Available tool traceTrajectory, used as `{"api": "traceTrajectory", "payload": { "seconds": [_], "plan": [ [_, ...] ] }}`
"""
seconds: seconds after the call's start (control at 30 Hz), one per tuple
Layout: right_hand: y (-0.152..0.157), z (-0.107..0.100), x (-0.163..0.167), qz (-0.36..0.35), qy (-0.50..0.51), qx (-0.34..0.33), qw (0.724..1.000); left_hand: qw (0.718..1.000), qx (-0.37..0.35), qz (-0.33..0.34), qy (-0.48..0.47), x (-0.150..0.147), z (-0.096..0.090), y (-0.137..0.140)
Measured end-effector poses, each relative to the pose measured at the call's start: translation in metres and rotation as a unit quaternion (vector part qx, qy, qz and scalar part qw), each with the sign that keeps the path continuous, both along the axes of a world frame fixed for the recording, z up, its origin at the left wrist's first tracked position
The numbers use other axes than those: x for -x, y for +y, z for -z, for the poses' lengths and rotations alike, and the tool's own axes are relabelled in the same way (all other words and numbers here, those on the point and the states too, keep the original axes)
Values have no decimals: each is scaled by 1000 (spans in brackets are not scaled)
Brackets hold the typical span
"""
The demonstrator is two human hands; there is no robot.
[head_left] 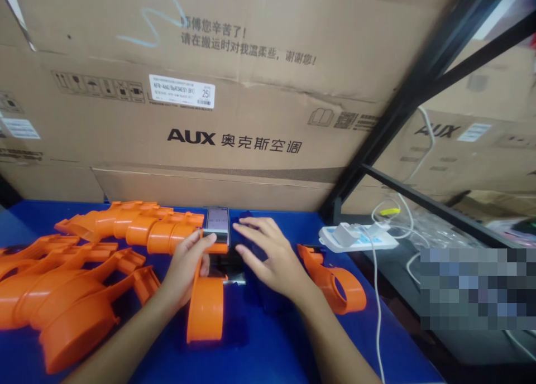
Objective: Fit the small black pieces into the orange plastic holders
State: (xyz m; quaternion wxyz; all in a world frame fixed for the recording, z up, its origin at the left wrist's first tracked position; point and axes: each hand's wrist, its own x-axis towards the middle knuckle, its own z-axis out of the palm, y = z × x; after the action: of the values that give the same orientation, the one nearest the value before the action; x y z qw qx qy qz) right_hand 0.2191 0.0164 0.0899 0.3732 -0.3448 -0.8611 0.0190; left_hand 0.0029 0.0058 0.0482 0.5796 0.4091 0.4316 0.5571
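My left hand (pixel 186 267) is closed on an orange plastic piece (pixel 206 308) with a wide ring at its lower end. A black strip (pixel 214 237) lies along the top of that piece, by my thumb. To its right, my right hand (pixel 270 253) is held with its fingers apart over a dark blue object (pixel 257 261), perhaps a small bin; whether the fingertips touch it I cannot tell. Just beyond my left hand is a phone (pixel 218 218) with a lit screen. Another orange ringed piece (pixel 345 289), with a dark strip at its top, lies right of my right hand.
Nested orange pieces (pixel 138 230) and a second stack (pixel 62 306) cover the left of the blue table (pixel 285 353). At the right edge lies a white power strip (pixel 360 238) with plugs and cables. Large cardboard boxes (pixel 234 177) and a black metal frame (pixel 387 127) stand behind.
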Motion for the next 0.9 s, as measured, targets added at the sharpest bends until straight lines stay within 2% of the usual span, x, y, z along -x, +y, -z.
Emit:
{"api": "traceTrajectory", "payload": {
  "seconds": [0.17, 0.3, 0.43, 0.53, 0.63, 0.77, 0.9],
  "plan": [
    [-8, 6, 16, -3, -67, -5, 998, 999, -15, 28, 33, 0, 1, -1],
    [-7, 8, 16, 2, -14, -8, 1000, 999, -2, 17, 28, 6, -2, 2],
    [-7, 1, 8, 32, 26, -5, 999, 1000, 0, 22, -18, 22, -15, 6],
    [-7, -3, 5, 40, -45, 19, 998, 994, 41, 70, -79, 34, -25, 7],
    [-8, 0, 8, 16, -146, 49, 988, 990, 46, 80, -108, 40, -29, 7],
    [-8, 9, 16, 2, -223, 80, 972, 993, 48, 68, -89, 37, -28, 7],
    [-7, 14, 20, 7, -242, 85, 967, 996, 30, 56, -68, 34, -25, 8]
  ]
}}
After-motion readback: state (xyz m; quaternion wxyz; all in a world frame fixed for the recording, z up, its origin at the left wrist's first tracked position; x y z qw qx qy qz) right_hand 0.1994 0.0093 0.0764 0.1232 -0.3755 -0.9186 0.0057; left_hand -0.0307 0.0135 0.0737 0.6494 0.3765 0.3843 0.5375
